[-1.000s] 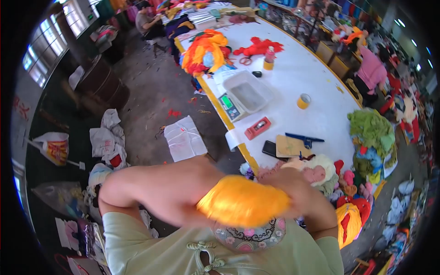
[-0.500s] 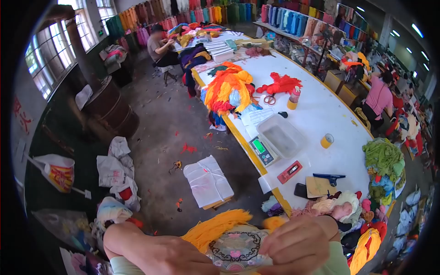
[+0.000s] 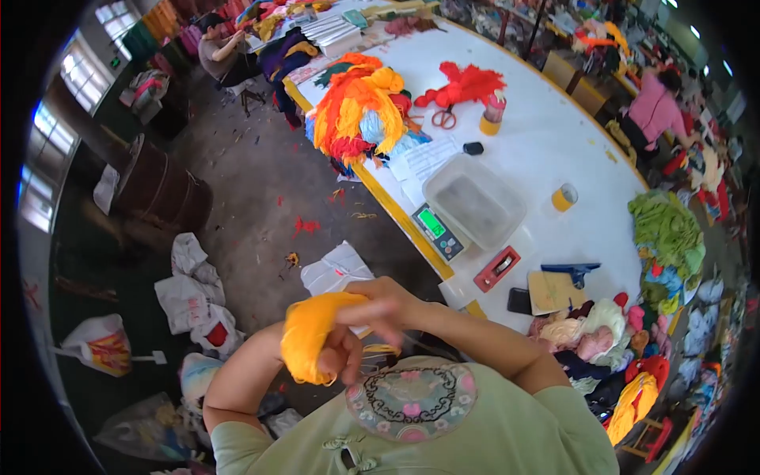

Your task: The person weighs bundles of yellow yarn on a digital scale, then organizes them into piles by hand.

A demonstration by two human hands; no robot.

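Just in front of the chest, the left hand (image 3: 342, 358) has its grip closed round a yellow yarn bundle (image 3: 310, 336), which bulges over the fingers and hides most of them. The right hand (image 3: 381, 306) reaches across from the other side and lies on the top of the bundle. It is blurred, so I cannot tell whether its grip is closed on the yarn or only resting there. A few loose yellow strands trail below it.

Beyond the hands, the white tabletop (image 3: 546, 134) carries a digital scale (image 3: 438, 231) just beside a clear plastic tub (image 3: 475, 200), a red case (image 3: 497, 268), a dark phone (image 3: 519, 301) and a yellow tape roll (image 3: 564, 197). A heap of orange and red yarn (image 3: 360, 107) hangs over the tabletop's near edge, well apart from the hands. A person in pink (image 3: 657, 111) sits at the far side.
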